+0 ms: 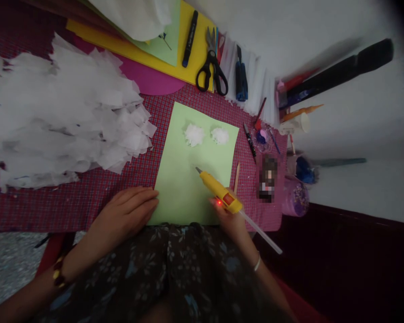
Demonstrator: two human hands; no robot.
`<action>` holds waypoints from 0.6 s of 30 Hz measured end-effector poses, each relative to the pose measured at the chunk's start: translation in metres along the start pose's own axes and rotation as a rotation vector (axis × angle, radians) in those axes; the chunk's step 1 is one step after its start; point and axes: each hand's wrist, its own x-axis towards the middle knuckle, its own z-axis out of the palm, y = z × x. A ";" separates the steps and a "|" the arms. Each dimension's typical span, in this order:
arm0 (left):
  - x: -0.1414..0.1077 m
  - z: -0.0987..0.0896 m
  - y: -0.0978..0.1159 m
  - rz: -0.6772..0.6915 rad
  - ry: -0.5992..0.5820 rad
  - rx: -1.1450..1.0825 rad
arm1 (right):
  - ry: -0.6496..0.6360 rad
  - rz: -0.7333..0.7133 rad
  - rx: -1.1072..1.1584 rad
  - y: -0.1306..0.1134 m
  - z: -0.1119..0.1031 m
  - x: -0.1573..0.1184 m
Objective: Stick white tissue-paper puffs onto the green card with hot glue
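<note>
A light green sheet of paper (185, 188) lies on the checked tablecloth in front of me. Two fluffy white paper tufts (194, 134) sit side by side on its far half. My right hand (230, 220) is closed around a yellow hot glue gun (218, 190), whose nozzle points up and left over the sheet. A red light glows on the gun, and a clear glue stick (261, 233) sticks out of its back end. My left hand (129, 208) rests flat at the sheet's left edge, fingers stretched out and touching it.
A big heap of white tissue pieces (63, 121) covers the left. Black-handled scissors (211, 67) and a marker (190, 39) lie on yellow paper (202, 27) at the back. A blue-black stapler (241, 76), a pen (249, 140) and a purple jar (294, 197) stand or lie rightward.
</note>
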 end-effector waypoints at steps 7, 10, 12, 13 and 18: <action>0.000 -0.001 0.000 -0.011 -0.016 -0.014 | -0.065 -0.078 0.044 -0.005 -0.002 0.003; -0.001 -0.001 -0.001 0.021 -0.027 0.002 | -0.056 -0.029 0.038 -0.001 0.001 0.002; -0.001 -0.001 -0.001 0.044 -0.001 -0.014 | -0.052 -0.009 0.036 0.001 0.002 0.001; 0.000 0.000 -0.002 0.052 0.011 -0.025 | -0.041 -0.004 0.042 0.001 0.002 0.001; 0.002 -0.001 -0.002 0.068 0.028 -0.033 | -0.013 -0.027 0.095 -0.002 0.001 0.001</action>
